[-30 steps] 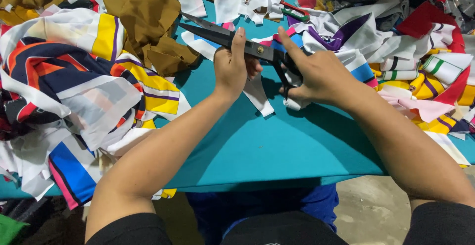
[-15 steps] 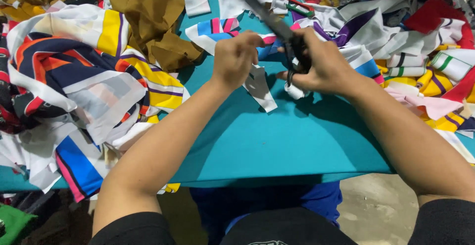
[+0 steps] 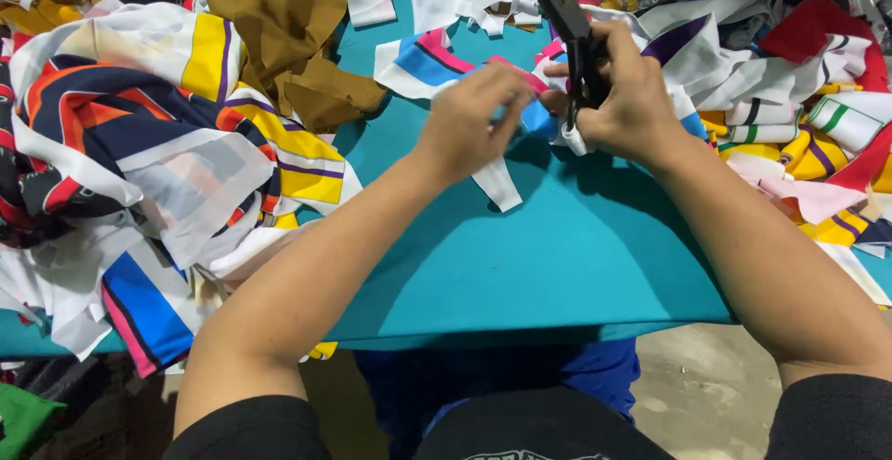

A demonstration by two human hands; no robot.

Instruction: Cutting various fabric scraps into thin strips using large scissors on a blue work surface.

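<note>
A teal table (image 3: pixel 576 265) lies under both hands. Left of the left hand spreads a heap of striped fabric (image 3: pixel 139 163), with brown cloth (image 3: pixel 297 60) beyond it. The right hand (image 3: pixel 632 98) is closed around the handles of black scissors (image 3: pixel 567 23), blades pointing away. The left hand (image 3: pixel 469 121) pinches a pink, blue and white fabric strip (image 3: pixel 437 60) just beside the scissors.

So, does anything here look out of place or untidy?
Nothing looks damaged. Fabric offcuts lie heaped on both sides of the teal table, and a striped piece hangs over its near left edge. The right hand holds black scissors; the left hand pinches a strip.
</note>
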